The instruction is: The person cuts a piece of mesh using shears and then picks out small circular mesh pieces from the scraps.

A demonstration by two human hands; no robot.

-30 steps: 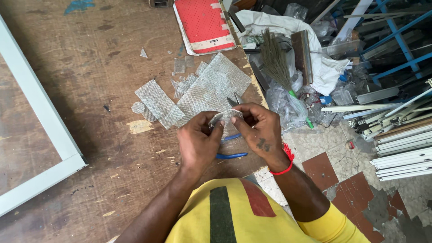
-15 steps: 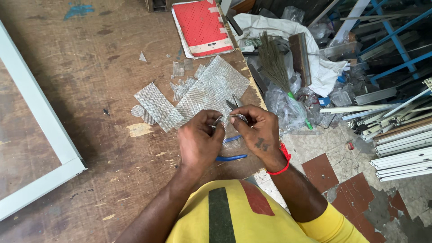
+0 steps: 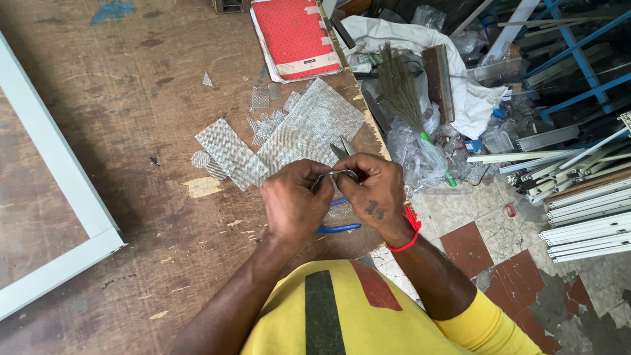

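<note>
At the far left a white frame lies on the worn wooden bench, angled from the upper left toward the lower middle. Right of it sit gray mesh offcuts: a narrow strip, a small round scrap, some tiny squares, and a larger sheet lying tilted toward the upper right. A red book rests at the bench's top edge. Near the bench's right edge, the left hand and right hand meet, both closed, fingertips pinching a small piece of wire between them; what it is exactly is too small to tell. Its long axis runs roughly left to right, spanning from one hand's thumb to the other's. Scissors lie just beyond the knuckles, blades pointing up and away from the person, and blue handles, probably pliers, show under the wrists. The step looks like bending or shaping the piece by hand; the next move would seem to call for a steady pinch on both ends and a small, controlled twist. Past the bench edge are a broom, white cloth, plastic bags and stacked white profiles on the floor.
</note>
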